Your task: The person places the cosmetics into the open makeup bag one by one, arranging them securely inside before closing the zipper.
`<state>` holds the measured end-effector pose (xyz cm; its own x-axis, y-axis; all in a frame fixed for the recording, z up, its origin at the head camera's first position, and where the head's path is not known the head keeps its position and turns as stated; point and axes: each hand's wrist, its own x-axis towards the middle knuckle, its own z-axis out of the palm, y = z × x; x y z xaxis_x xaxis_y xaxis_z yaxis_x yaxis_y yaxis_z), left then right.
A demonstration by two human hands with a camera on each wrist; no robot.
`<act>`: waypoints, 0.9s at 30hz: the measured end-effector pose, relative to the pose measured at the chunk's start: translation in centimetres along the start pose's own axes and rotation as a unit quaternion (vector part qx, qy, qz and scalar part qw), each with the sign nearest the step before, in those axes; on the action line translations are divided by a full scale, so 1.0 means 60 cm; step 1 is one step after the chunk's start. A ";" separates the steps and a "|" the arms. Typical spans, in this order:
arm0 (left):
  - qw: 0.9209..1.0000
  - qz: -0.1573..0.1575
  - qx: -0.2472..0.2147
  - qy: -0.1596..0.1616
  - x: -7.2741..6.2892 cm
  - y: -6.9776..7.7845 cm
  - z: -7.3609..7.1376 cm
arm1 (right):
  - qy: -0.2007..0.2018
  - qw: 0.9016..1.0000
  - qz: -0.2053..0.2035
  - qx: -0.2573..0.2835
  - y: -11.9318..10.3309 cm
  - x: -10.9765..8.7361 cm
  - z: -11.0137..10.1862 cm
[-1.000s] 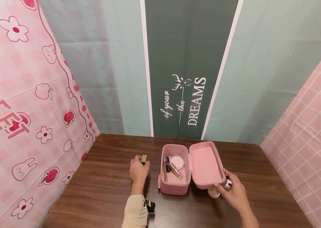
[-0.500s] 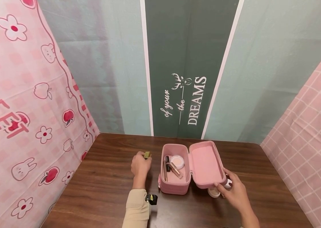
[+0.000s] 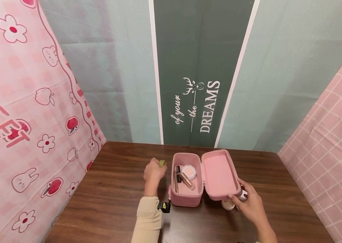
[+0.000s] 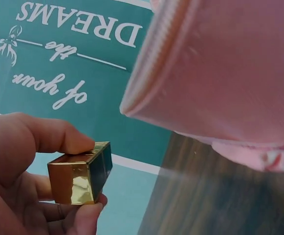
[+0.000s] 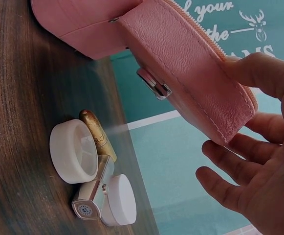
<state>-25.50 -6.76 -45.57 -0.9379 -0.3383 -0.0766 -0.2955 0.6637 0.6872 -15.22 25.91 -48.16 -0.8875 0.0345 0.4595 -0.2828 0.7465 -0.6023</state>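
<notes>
The gold box [image 4: 77,178] is at the left of the pink case [image 3: 186,201], near its left rim [image 3: 172,173] but apart from it, and it seems lifted above the table [image 3: 110,192]. The left hand [image 3: 154,172] grasps it, with the thumb on one side and a finger on the opposite side. The right hand [image 3: 252,204] grasps the outer edge of the open lid [image 3: 221,173], thumb on the zip edge, some other fingers loosely spread. I think this pinch is enough, but the smooth faces could slip, so a firm and calm grip is better. To bring the box over the rim well, one should raise it a little higher first. The lid should stay quiet, because a white jar [image 5: 66,154] and a gold tube [image 5: 101,137] are below it. Inside, a round powder pot [image 3: 189,172] and a black tube [image 3: 178,173] take some room, so a soft, low release beside them would be wise.
</notes>
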 end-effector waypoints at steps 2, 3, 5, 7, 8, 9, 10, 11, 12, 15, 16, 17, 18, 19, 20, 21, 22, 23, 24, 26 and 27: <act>1.000 0.002 0.002 -0.008 -0.002 0.008 -0.001 | 0.000 1.000 0.000 -0.001 0.001 0.000 0.000; 1.000 0.004 0.003 -0.011 -0.002 0.012 -0.002 | 0.001 1.000 -0.001 -0.002 0.001 0.000 0.000; 1.000 0.010 0.004 -0.015 -0.003 0.021 -0.003 | 0.001 1.000 -0.001 -0.002 0.000 0.000 -0.001; 1.000 0.015 0.006 -0.021 -0.004 0.028 -0.004 | 0.001 1.000 -0.002 -0.003 0.000 0.001 -0.001; 1.000 0.019 0.006 -0.023 -0.004 0.032 -0.004 | 0.001 1.000 -0.002 -0.003 -0.001 0.001 -0.002; 0.999 0.022 0.005 -0.027 -0.004 0.035 -0.004 | 0.001 1.000 -0.002 -0.002 -0.001 0.001 -0.002; 0.999 0.024 0.004 -0.031 -0.004 0.038 -0.004 | 0.002 1.000 -0.002 -0.002 -0.002 0.001 -0.002; 0.999 0.028 0.002 -0.035 -0.004 0.041 -0.003 | 0.002 1.000 -0.003 0.000 -0.002 0.001 -0.002; 0.999 0.030 0.004 -0.038 -0.004 0.044 -0.002 | 0.004 1.000 -0.003 -0.001 -0.003 0.001 -0.002; 0.998 0.033 0.006 -0.044 -0.004 0.052 0.001 | 0.004 1.000 -0.003 -0.001 -0.001 0.000 0.000; 0.998 0.034 0.007 -0.043 -0.005 0.055 0.002 | 0.003 1.000 -0.002 -0.001 -0.001 -0.001 0.000; 0.998 0.035 0.007 -0.043 -0.005 0.057 0.004 | 0.002 1.000 -0.002 0.000 0.000 -0.001 0.001; 0.998 0.034 0.007 -0.043 -0.005 0.060 0.006 | 0.001 1.000 -0.002 -0.002 0.001 -0.002 0.001; 0.998 0.034 0.005 -0.044 -0.005 0.061 0.008 | -0.001 1.000 -0.001 -0.001 0.001 -0.002 0.001; 0.998 0.033 0.004 -0.044 -0.005 0.063 0.010 | -0.001 1.000 -0.001 0.000 0.001 -0.001 0.001; 0.998 0.034 0.004 -0.045 -0.004 0.064 0.013 | 0.000 1.000 -0.002 0.000 0.001 -0.001 0.001; 0.998 0.035 0.003 -0.045 -0.004 0.066 0.016 | 0.002 1.000 -0.003 0.000 0.001 -0.001 0.001; 0.998 0.035 0.003 -0.047 -0.004 0.068 0.018 | 0.003 1.000 -0.004 -0.001 0.001 0.000 0.001; 0.998 0.036 0.005 -0.046 -0.003 0.069 0.021 | 0.005 1.000 -0.005 0.000 0.001 0.000 0.001; 0.998 0.041 0.008 -0.045 -0.002 0.071 0.026 | 0.007 1.000 -0.005 0.000 0.001 0.000 0.002; 0.998 0.044 0.010 -0.042 -0.001 0.073 0.028 | 0.007 1.000 -0.004 0.001 0.001 0.000 0.002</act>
<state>-27.05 -2.72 -43.80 -0.9721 -0.2213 -0.0775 -0.2140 0.7022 0.6791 -15.29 25.87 -48.25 -0.8802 0.0377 0.4730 -0.2905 0.7454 -0.6000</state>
